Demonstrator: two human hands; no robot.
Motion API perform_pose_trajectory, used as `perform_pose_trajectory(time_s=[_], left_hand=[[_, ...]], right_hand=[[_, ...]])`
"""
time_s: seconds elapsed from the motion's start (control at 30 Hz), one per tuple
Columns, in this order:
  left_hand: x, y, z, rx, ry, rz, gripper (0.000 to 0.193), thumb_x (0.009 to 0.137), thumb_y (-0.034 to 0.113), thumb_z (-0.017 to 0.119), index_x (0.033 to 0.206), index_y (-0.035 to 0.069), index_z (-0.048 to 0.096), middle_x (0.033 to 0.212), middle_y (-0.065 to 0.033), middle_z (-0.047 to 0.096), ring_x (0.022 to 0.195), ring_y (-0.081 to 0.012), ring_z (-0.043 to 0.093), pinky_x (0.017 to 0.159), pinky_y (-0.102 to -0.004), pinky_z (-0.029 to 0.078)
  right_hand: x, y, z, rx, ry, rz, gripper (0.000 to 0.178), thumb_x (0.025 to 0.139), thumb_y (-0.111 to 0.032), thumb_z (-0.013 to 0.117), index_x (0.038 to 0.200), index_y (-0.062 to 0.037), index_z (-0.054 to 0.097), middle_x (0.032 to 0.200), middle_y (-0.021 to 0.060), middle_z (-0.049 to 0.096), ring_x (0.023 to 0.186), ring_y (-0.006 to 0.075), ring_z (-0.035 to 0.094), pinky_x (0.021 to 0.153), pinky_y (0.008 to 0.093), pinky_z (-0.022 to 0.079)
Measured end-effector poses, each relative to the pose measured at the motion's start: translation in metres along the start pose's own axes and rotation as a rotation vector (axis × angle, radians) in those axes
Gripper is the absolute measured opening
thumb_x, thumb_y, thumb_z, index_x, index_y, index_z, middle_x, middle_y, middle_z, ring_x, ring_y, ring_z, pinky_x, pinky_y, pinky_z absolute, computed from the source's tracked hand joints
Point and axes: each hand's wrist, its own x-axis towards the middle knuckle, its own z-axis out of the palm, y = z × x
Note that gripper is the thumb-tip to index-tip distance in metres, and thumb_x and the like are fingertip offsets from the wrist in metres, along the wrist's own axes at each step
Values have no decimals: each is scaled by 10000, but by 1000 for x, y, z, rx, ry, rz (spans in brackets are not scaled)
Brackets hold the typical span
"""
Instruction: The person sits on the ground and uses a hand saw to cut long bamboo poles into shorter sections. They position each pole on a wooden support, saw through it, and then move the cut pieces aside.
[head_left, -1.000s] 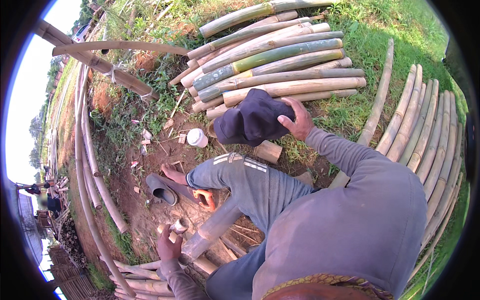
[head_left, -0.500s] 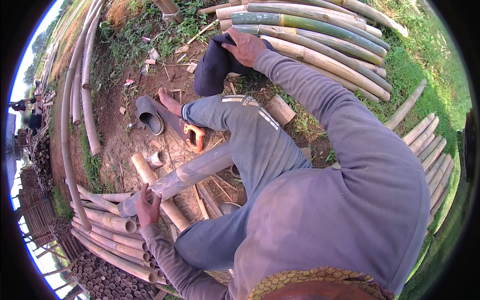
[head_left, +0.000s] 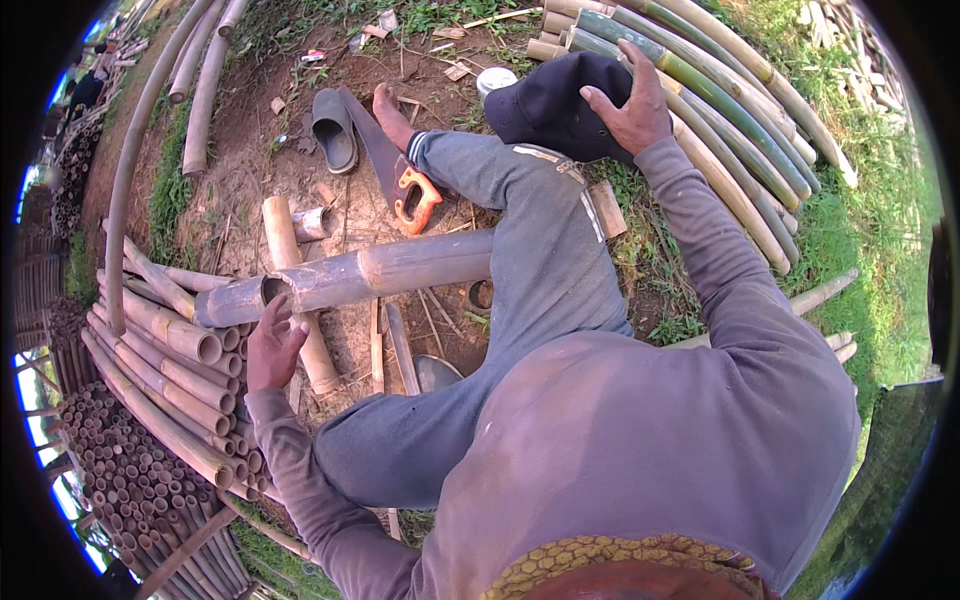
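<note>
A dark cap (head_left: 558, 106) lies beyond my knee, at the near end of the bamboo stack. My right hand (head_left: 640, 112) is at the cap's right edge, thumb and fingers spread apart. A thick grey bamboo pole (head_left: 400, 266) runs from the left pile to beneath my bent leg; a dark cut opening shows near its left end. Just below that opening is my left hand (head_left: 272, 350), fingers loosely bent and apart, holding nothing. An orange-handled handsaw (head_left: 416, 200) rests on the ground by my bare foot, beside a grey clog (head_left: 334, 130).
Bamboo poles (head_left: 190, 370) are piled at left, with many cut ends (head_left: 120, 450) behind them. Another bamboo stack (head_left: 715, 90) lies at far right. A shorter bamboo piece (head_left: 300, 290) crosses under the grey pole. Near the cap sits a white round container (head_left: 496, 80).
My right hand has loosened from the cap it gripped, its fingers now spread, and the cap sits lower beside the stack. My left hand has opened somewhat. The whole view has shifted.
</note>
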Motion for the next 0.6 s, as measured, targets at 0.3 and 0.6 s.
perform_pose_trajectory(time_s=[0.3, 0.6], left_hand=[[-17, 6, -15, -104, 152, 96, 649, 912, 290, 798, 1497, 130, 566, 1270, -232, 724, 1185, -341, 713, 1023, -433, 558], [-45, 4, -25, -179, 297, 89, 659, 897, 285, 822, 1469, 68, 579, 1273, -203, 733, 1152, -318, 731, 1001, -413, 576]], right_hand=[[-55, -136, 14, 260, -376, -431, 374, 879, -201, 776, 1214, -63, 686, 1278, 152, 642, 1230, 373, 602, 1103, 514, 445], [-119, -191, 230, 178, -1198, 580, 690, 904, -376, 779, 1408, 51, 579, 1415, 282, 631, 1334, 397, 611, 1128, 436, 471]])
